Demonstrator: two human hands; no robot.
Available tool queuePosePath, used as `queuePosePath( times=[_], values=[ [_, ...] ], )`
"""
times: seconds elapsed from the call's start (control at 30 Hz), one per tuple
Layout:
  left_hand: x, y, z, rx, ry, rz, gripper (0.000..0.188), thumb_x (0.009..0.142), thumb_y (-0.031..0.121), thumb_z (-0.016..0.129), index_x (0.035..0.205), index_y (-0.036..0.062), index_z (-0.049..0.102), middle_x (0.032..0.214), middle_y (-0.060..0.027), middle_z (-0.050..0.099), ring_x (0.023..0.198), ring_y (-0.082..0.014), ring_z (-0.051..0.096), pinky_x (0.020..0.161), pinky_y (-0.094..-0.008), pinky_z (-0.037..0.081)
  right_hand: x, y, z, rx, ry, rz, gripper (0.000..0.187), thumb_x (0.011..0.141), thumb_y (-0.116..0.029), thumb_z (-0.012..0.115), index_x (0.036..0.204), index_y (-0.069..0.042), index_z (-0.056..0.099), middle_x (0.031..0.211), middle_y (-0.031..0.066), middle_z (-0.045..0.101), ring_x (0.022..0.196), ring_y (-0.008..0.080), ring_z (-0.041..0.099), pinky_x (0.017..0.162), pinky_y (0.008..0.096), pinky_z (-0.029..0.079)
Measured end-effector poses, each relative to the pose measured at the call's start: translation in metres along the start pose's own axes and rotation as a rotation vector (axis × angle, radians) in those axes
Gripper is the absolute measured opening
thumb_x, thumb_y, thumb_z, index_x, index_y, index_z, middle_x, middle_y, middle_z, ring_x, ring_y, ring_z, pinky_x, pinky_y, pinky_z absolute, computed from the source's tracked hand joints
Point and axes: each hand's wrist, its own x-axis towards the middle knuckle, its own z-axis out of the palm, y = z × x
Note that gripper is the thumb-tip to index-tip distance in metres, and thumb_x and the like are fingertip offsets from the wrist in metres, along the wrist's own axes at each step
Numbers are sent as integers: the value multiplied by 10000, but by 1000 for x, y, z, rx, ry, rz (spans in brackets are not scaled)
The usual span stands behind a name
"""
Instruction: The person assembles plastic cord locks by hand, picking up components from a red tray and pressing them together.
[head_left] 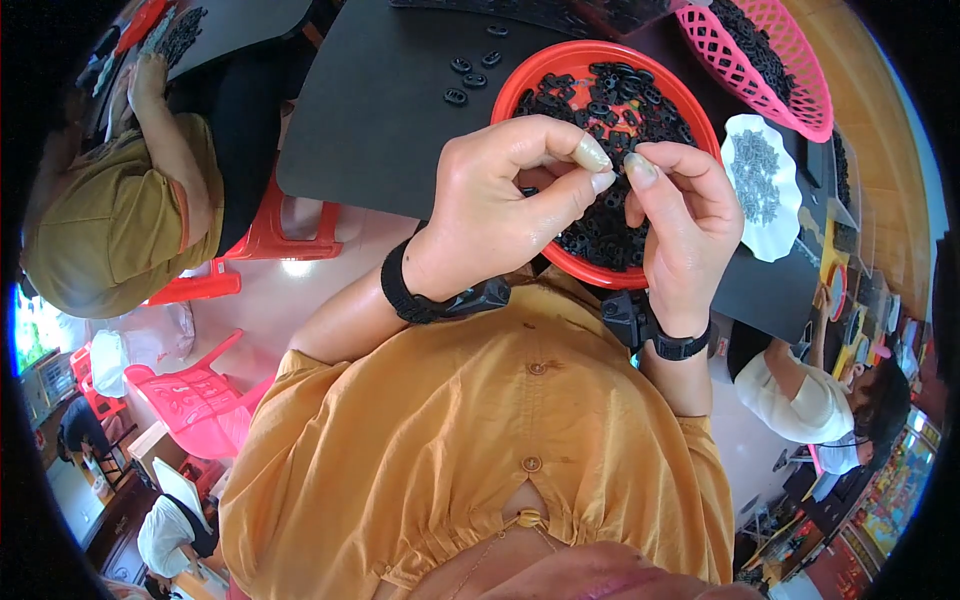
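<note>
My left hand (520, 195) and my right hand (690, 205) meet above a red basin (508, 100), thumbs and forefingers pinched close together. Whatever lies between the fingertips is too small and covered to make out. A greenish-grey smudge or covering shows on the left forefinger tip and the right thumb. Inside the basin are many small black plastic pieces (605, 245), some of them oval with holes. To the right stands a white scalloped dish (787, 225) with a heap of tiny grey metallic-looking parts (757, 175).
Several loose black oval pieces (461, 65) lie on the dark table (360, 120), left of the basin. A pink lattice basket (810, 75) of black parts stands at the far right. Another person (130, 210) works at the left; a red stool (290, 235) and pink chair (195, 400) stand nearby.
</note>
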Motion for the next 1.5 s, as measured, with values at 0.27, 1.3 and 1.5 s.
queuePosePath(
  times=[0.27,1.3,1.5],
  values=[
    [-1,-3,2,1,22,-13,133,843,-39,667,966,-13,621,884,-87,687,751,-107,657,616,-228,556,2,0,-1,-28,-5,34,132,857,4,669,989,8,663,803,-20,611,665,17,507,548,158,392],
    [-2,-1,6,-191,77,-171,116,868,-28,645,980,-19,618,881,-89,682,764,-129,667,662,-241,565,1,4,4,99,58,111,123,855,-26,675,975,-8,656,798,12,637,563,30,488,480,169,366],
    [-2,-2,7,-234,71,-191,121,863,-36,647,978,-14,620,881,-84,679,753,-125,663,665,-242,566,-1,8,3,67,69,75,120,855,-19,673,973,-4,653,798,23,639,566,40,500,483,173,380]
  ],
)
